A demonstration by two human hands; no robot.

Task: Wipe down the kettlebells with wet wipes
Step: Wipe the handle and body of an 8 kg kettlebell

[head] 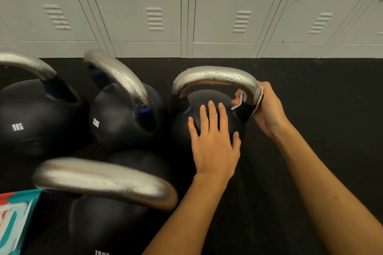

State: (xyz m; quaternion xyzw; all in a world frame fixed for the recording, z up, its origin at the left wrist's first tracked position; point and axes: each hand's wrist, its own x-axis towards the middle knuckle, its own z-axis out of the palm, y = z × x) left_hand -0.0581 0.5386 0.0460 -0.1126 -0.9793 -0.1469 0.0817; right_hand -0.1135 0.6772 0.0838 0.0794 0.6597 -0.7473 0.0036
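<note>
Right-hand kettlebell standing upright on the black floor, beside three other kettlebells before grey lockers. The left hand lies flat on its black body, fingers straight and spread. The right hand grips the right end of its droplet-covered steel handle through a white wet wipe, fingers curled round it. A teal wipes packet shows at lower left.

Four black kettlebells with silver handles are standing upright across the left and centre of the frame. A white wet wipe is wrapping the droplet-beaded handle of the centre-right one.
</note>
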